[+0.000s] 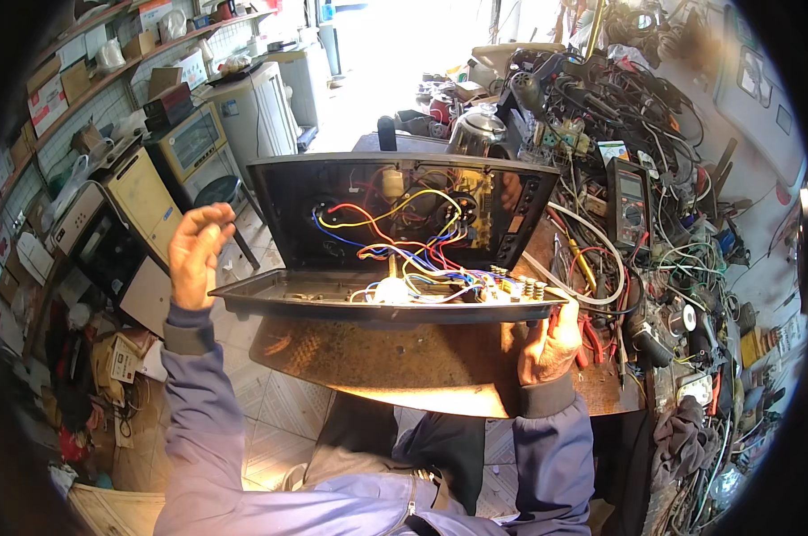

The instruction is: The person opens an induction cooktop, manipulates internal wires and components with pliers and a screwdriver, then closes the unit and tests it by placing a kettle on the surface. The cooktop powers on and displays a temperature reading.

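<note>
While your right grip [551,347] clasps corner of opened black casing [292,234] over brown surface [395,353], left grip [194,261] empty: one-sided hold may let casing tip, straining coloured wires [404,246] bridging both halves.

It is an electrical repair workshop: an opened black casing [288,239] exposes coloured wires [422,259] above a worn bench [368,357]. Right of the casing lie a multimeter [632,201], a red-handled tool [593,338] and heaped cables [623,98]; left of it stand appliances [252,112] and crammed shelves [134,62].
</note>
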`<state>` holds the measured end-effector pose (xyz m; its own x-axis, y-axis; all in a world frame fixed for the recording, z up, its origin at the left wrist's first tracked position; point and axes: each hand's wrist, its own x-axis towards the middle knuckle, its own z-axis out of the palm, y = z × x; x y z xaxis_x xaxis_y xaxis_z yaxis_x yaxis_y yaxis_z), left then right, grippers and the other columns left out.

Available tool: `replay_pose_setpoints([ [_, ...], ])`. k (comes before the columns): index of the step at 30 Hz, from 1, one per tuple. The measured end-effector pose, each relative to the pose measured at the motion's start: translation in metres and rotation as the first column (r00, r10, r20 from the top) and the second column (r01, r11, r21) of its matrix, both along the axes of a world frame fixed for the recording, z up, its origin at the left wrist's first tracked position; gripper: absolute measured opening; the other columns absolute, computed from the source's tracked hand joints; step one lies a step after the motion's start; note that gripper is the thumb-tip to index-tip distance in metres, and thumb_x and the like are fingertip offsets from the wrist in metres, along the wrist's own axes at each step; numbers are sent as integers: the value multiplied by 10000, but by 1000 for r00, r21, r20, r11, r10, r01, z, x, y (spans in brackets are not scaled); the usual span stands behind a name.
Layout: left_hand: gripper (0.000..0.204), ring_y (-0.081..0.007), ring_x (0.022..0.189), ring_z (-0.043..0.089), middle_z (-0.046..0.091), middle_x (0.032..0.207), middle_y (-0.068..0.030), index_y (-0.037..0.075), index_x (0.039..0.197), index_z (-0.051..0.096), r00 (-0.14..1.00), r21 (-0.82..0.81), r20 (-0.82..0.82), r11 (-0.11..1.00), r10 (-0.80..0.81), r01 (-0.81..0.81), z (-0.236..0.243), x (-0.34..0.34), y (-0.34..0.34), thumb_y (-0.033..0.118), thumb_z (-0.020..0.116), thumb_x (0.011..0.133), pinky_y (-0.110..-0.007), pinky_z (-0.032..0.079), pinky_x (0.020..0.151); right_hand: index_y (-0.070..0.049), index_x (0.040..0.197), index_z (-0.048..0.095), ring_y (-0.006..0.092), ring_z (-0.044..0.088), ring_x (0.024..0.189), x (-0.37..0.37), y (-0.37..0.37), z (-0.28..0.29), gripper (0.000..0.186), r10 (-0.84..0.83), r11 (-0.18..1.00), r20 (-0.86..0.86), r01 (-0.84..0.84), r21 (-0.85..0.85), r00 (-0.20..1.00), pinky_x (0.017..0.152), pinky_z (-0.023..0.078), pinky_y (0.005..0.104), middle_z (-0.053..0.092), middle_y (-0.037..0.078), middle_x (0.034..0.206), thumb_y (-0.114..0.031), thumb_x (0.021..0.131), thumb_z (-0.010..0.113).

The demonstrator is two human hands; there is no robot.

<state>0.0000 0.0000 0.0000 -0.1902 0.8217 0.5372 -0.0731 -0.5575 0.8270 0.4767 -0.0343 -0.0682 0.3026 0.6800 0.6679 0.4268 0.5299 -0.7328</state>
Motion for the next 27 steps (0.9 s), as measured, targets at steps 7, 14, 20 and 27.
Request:
replay_pose_setpoints([
  [7,167,-191,1210,573,627,1251,-108,11,1109,647,824,247,-537,968,180,-50,101,75,-2,37,605,949,-337,420,1069,-14,1128,728,236,620,927,11,2,4,353,-242,943,85,213,256,967,795,521,307,611,125,1037,126,812,656],
  [14,450,-335,1157,621,657,1227,-189,11,1242,624,219,381,-914,910,343,165,148,155,47,252,748,883,-397,470,1018,16,1124,711,204,639,834,12,-10,71,252,-280,896,132,209,392,951,762,533,313,674,116,959,-3,876,750],
  [20,303,-369,869,665,662,927,-224,4,1178,598,34,166,-986,965,162,204,134,148,77,263,573,1023,-445,514,771,22,1133,701,218,694,958,24,16,113,264,-18,955,270,-64,290,963,851,545,314,720,142,1036,76,875,693],
  [27,300,-373,808,644,659,943,-247,3,1238,584,3,-181,-983,969,-184,169,155,153,81,230,534,1050,-376,507,754,-41,1070,724,258,706,786,9,18,118,300,56,952,474,-190,239,879,692,570,333,732,109,924,21,781,776],
])
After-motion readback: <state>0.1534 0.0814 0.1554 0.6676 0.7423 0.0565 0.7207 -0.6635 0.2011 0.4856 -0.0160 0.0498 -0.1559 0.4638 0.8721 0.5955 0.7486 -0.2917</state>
